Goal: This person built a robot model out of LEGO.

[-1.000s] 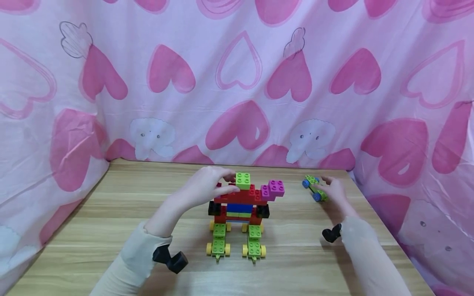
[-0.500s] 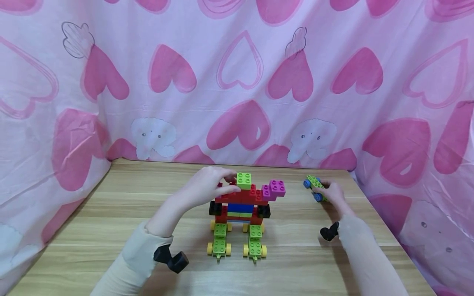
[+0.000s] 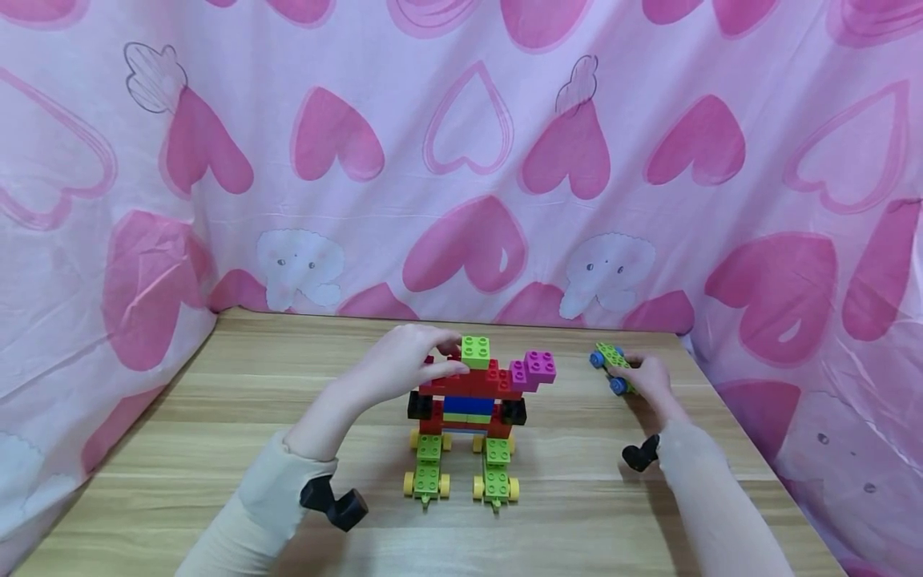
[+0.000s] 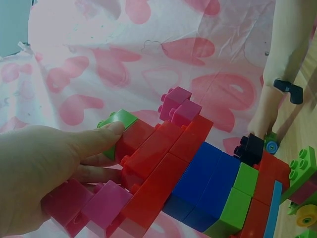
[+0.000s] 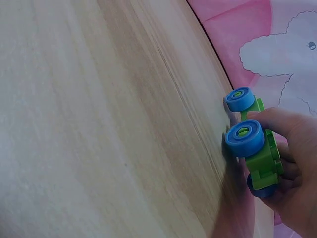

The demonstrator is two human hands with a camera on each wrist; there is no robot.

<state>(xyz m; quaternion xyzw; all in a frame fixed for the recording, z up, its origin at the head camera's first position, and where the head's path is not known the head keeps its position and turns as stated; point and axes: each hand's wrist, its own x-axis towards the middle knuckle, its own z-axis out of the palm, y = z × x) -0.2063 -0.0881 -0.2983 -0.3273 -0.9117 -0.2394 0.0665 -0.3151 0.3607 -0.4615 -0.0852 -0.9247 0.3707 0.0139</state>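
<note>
A toy brick figure (image 3: pixel 469 385) stands mid-table on two green wheeled bases (image 3: pixel 427 478) with yellow wheels. It has red, blue, black and pink bricks and a lime green brick (image 3: pixel 475 353) on top. My left hand (image 3: pixel 392 365) grips the top of the figure; in the left wrist view the thumb (image 4: pixel 111 130) lies across the lime brick's edge and fingers reach behind. At the right, my right hand (image 3: pixel 649 381) holds a green toy car base (image 5: pixel 265 158) with blue wheels (image 5: pixel 245 138), thumb on one side and fingers on the other. The base sits low over the table.
The wooden table (image 3: pixel 288 385) has a pink heart-patterned curtain (image 3: pixel 461 160) along its back and sides. Black camera mounts (image 3: pixel 335 503) are worn on both wrists.
My right hand has moved slightly left and closed in on the green car base, its fingers now gripping it. The left hand and the brick figure stay in place.
</note>
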